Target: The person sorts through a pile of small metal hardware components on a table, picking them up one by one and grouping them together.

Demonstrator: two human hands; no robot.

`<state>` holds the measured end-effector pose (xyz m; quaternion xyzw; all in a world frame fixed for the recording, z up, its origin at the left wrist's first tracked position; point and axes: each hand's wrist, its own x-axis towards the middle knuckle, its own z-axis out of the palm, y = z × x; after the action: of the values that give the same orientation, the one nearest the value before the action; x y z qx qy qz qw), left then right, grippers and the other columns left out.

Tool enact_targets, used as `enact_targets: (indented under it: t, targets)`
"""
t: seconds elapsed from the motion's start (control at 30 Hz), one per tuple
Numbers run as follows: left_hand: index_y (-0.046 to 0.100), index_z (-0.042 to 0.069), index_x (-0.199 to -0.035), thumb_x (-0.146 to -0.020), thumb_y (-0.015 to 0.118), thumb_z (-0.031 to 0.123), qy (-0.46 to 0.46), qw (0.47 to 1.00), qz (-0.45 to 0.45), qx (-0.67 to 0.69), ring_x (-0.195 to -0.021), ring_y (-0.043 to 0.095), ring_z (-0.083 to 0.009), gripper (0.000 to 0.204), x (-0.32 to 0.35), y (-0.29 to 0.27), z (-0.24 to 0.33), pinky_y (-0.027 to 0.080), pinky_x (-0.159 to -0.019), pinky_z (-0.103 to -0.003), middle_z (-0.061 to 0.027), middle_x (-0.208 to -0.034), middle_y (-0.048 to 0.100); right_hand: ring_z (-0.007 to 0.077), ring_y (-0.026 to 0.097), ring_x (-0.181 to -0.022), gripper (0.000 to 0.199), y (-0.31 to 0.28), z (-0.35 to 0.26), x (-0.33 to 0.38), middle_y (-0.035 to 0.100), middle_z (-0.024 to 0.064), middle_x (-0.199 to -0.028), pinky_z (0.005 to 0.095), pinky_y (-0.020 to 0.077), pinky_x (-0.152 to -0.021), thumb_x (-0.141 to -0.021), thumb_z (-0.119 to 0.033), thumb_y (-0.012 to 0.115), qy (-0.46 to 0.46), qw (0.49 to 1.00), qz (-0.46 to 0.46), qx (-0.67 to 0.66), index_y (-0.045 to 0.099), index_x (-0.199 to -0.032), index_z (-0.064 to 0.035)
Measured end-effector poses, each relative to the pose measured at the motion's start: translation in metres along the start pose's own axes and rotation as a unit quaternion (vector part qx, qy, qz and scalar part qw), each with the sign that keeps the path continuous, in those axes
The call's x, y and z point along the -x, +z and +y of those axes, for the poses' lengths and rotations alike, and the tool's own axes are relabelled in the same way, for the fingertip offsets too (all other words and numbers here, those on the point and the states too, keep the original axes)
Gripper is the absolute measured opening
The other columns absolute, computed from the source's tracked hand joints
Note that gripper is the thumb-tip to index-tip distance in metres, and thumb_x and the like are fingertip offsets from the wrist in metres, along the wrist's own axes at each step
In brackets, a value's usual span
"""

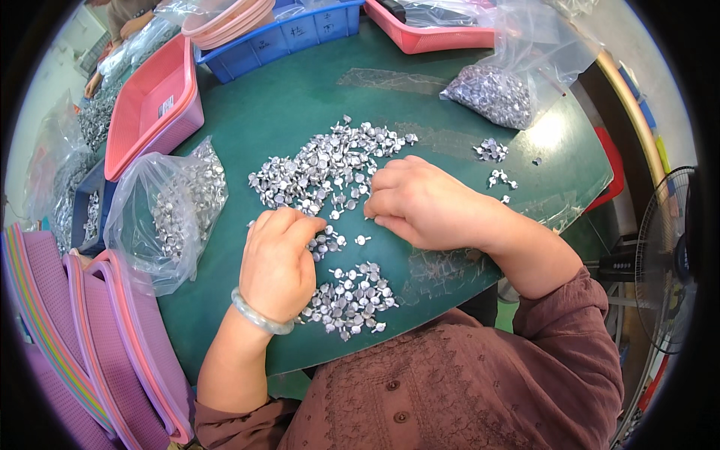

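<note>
A wide heap of small silvery metal pieces (322, 169), round heads with short stems, lies on the green tabletop (277, 97). My right hand (424, 202) is at the heap's right edge, thumb and fingers pinched; what they hold, if anything, is too small to make out. At the heap's near side, my left hand (277, 259) has its fingers curled and pressed together, hiding their contents. A bangle (259, 315) circles the left wrist. Right of this hand is a small cluster of pieces (326, 244), with one loose piece (362, 240) beside it. Closer to me lies a second pile (349, 300).
An open plastic bag of pieces (191, 202) rests at left, another bag (491, 94) at far right. Small groups (491, 150) lie near the right edge. Pink tray (154, 109), blue bin (285, 37) and stacked purple baskets (112, 337) border the table. A fan (667, 262) stands right.
</note>
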<state>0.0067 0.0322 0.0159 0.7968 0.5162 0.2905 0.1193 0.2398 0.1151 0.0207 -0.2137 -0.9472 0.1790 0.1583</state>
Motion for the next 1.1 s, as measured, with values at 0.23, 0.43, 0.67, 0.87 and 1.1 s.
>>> enact_targets:
  t: [0.23, 0.43, 0.67, 0.87, 1.1]
  targets:
    - [0.067, -0.001, -0.095, -0.069, 0.047, -0.012, 0.004, 1.0, 0.003, 0.001, -0.084, 0.057, -0.0334, 0.035, -0.001, -0.001, 0.0, 0.047, -0.077, -0.039, -0.0144, -0.089, 0.061, 0.0257, 0.055, -0.086, 0.01, 0.009, -0.002, -0.002, 0.056, 0.0043, -0.085, 0.0379, 0.0425, -0.078, -0.077, -0.012, 0.072, -0.027, 0.999, 0.04, 0.011, 0.067, -0.084, -0.0087]
    - [0.067, -0.001, -0.095, -0.07, 0.047, -0.011, 0.008, 1.0, 0.003, 0.004, -0.083, 0.057, -0.0337, 0.034, -0.001, -0.001, 0.0, 0.047, -0.075, -0.04, -0.0146, -0.089, 0.061, 0.0245, 0.054, -0.091, 0.011, 0.026, -0.013, -0.009, 0.056, 0.0046, -0.085, 0.0381, 0.0416, -0.081, -0.079, -0.019, 0.071, -0.046, 0.998, 0.044, -0.003, 0.067, -0.073, -0.0104]
    - [0.067, -0.001, -0.095, -0.07, 0.048, -0.011, 0.009, 1.0, 0.002, 0.005, -0.082, 0.057, -0.0338, 0.033, -0.001, 0.0, -0.002, 0.047, -0.075, -0.04, -0.0144, -0.088, 0.061, 0.0235, 0.053, -0.089, 0.01, 0.03, -0.018, -0.007, 0.054, 0.0035, -0.085, 0.0383, 0.039, -0.082, -0.079, -0.018, 0.073, -0.028, 1.0, -0.006, 0.006, 0.066, -0.077, -0.0103]
    - [0.067, -0.001, -0.095, -0.071, 0.048, -0.011, 0.004, 1.0, 0.001, 0.001, -0.082, 0.057, -0.0333, 0.032, 0.0, -0.001, 0.001, 0.047, -0.075, -0.04, -0.0141, -0.087, 0.061, 0.0238, 0.054, -0.091, 0.006, 0.03, -0.012, -0.006, 0.057, 0.0021, -0.087, 0.0386, 0.0394, -0.082, -0.079, -0.014, 0.071, 0.02, 0.999, 0.044, 0.024, 0.069, -0.084, -0.0107]
    - [0.067, -0.001, -0.095, -0.071, 0.048, -0.011, 0.005, 1.0, 0.0, 0.001, -0.082, 0.057, -0.0332, 0.032, 0.0, -0.001, 0.0, 0.047, -0.075, -0.039, -0.0138, -0.087, 0.061, 0.0252, 0.054, -0.095, 0.012, 0.02, -0.004, -0.004, 0.058, 0.0034, -0.089, 0.0387, 0.0404, -0.085, -0.077, -0.007, 0.068, 0.03, 0.997, 0.067, -0.01, 0.071, -0.089, -0.0099]
